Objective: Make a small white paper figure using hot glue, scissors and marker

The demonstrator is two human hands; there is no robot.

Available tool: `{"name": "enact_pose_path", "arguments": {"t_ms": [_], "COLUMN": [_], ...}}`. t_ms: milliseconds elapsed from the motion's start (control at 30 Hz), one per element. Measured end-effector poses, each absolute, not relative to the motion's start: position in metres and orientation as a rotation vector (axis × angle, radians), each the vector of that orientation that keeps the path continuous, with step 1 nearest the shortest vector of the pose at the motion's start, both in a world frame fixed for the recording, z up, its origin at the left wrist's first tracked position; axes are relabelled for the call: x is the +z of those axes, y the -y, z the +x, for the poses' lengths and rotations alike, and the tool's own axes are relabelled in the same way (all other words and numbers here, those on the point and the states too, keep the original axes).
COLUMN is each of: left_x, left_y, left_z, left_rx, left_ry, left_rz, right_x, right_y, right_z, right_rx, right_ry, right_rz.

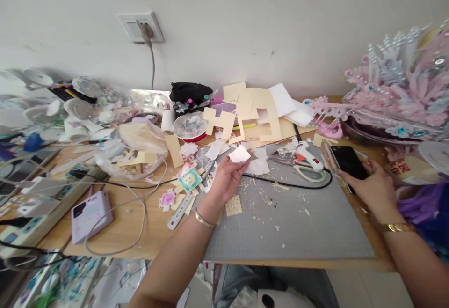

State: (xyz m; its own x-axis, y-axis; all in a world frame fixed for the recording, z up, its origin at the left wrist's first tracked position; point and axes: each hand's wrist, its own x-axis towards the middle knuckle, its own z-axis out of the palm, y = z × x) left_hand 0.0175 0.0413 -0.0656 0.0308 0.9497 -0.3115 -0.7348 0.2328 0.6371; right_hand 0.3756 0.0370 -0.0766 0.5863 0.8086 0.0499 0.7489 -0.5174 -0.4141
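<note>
My left hand (227,177) is raised over the left edge of a grey cutting mat (294,223) and pinches a small white paper piece (240,154) between thumb and fingers. My right hand (371,187) rests at the mat's right edge, fingers curled around a black phone (348,162) lying there. Both wrists wear gold bangles. A small tan gridded card (233,205) lies on the mat just under my left hand.
A white glue gun (308,154) and scissors (301,167) lie at the mat's far edge, with a black cord. Tan card cut-outs (256,111), a metal ruler (182,207), a purple device (89,212), cables, tape rolls and a pink jewelled headdress (396,92) crowd the wooden table.
</note>
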Motion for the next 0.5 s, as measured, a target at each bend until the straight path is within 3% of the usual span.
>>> {"name": "enact_pose_path", "arguments": {"t_ms": [300,500], "left_x": [-0.065,-0.069], "left_y": [-0.042,-0.044], "left_z": [0.015,0.015], "left_rx": [1.348,1.355], "left_ry": [-0.777,-0.775], "left_rz": [0.330,0.346], "right_x": [-0.108,-0.095], "right_y": [-0.046,-0.045], "right_z": [0.390,0.382], "right_rx": [0.196,0.200], "right_ry": [0.957,1.088], "right_rz": [-2.253,-2.284]}}
